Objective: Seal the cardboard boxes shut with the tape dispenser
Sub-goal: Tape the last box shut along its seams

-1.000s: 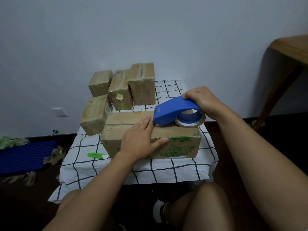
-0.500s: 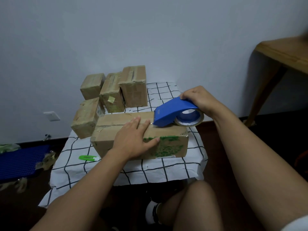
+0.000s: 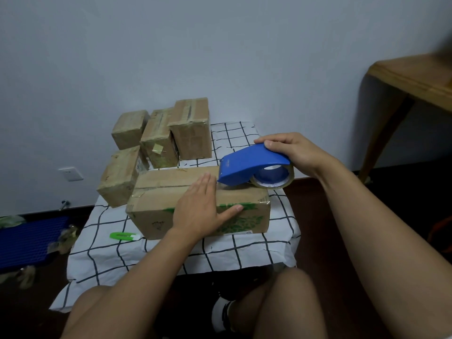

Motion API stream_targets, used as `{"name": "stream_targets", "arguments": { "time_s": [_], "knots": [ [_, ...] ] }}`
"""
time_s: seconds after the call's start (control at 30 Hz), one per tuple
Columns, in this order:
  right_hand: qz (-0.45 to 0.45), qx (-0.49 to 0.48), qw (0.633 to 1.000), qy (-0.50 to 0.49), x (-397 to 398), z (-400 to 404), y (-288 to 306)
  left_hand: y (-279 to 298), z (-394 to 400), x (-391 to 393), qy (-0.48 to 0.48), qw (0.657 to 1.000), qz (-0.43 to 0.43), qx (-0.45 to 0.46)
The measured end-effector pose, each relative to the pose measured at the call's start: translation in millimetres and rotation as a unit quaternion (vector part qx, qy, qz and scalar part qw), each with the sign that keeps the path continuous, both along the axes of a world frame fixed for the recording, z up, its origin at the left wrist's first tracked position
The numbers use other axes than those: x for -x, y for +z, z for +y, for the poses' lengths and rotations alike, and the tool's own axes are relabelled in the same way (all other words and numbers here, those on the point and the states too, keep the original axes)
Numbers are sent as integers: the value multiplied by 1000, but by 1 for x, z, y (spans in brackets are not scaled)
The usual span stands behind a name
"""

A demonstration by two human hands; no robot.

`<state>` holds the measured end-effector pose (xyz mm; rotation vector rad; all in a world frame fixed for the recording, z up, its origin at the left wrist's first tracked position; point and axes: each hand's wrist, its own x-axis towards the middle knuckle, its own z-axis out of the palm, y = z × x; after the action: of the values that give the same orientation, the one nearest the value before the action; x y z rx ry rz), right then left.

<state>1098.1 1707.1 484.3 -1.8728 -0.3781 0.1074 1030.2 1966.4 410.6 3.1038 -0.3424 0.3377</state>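
A long cardboard box with green print on its front lies on the checked cloth. My left hand presses flat on the box top, fingers straight, thumb down the front face. My right hand grips the blue tape dispenser, whose front edge sits on the box top just right of my left fingertips. The clear tape roll hangs at the box's right end.
Several smaller taped boxes stand at the back left of the cloth. A green cutter lies left of the long box. A wooden table stands at right, a blue mat on the floor at left.
The dispenser's rear end has tipped upward in my right hand while its front edge stays on the box top. My left hand stays pressed on the box. The camera view shifted slightly.
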Motion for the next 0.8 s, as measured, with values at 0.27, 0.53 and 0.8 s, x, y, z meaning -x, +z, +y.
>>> {"name": "stream_targets", "arguments": {
  "time_s": [0.27,0.53,0.8],
  "knots": [
    [-9,21,999,28,10,-1,2,-2,1,-2,3,1000,-6,4],
    [-92,115,988,45,15,0,-4,-4,1,-1,5,1000,-15,8],
    [-71,14,997,-9,17,0,-14,-4,3,-2,-1,1000,-17,16]
  ]
}}
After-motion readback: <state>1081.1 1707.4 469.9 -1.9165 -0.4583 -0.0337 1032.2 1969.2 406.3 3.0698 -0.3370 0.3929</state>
